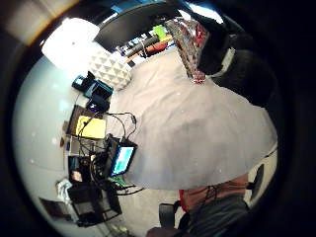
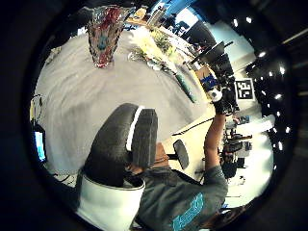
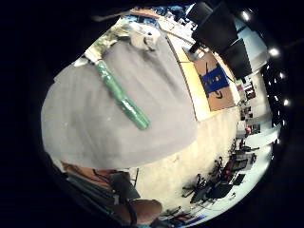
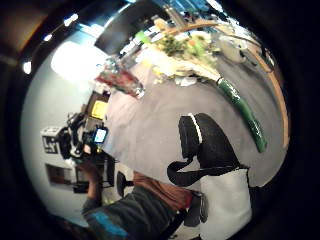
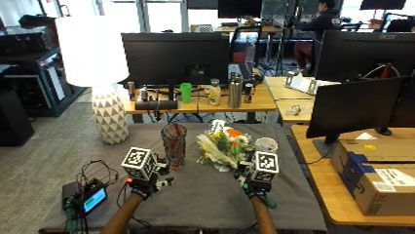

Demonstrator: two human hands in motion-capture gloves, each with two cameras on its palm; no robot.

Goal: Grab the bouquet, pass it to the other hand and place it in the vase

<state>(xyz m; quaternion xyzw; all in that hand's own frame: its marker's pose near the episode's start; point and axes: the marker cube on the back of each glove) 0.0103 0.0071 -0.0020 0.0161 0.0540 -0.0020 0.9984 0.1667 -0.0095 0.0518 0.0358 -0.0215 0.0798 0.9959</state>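
Note:
A bouquet (image 5: 223,145) of white, yellow and orange flowers lies on the grey cloth of the table (image 5: 195,195), with its green-wrapped stem (image 3: 121,97) pointing toward the front. A tall patterned glass vase (image 5: 174,146) stands upright just left of the flowers. My right hand (image 5: 254,189) hovers over the stem's end without touching it; the stem (image 4: 240,112) lies flat on the cloth beside my relaxed fingers (image 4: 210,145). My left hand (image 5: 144,187) hangs in front of the vase (image 2: 102,36), holding nothing.
A white cup (image 5: 266,145) stands right of the bouquet. A white lamp (image 5: 97,73) stands at the back left corner. A small screen device (image 5: 87,199) with cables sits at the front left. Monitors (image 5: 175,58) line the desk behind.

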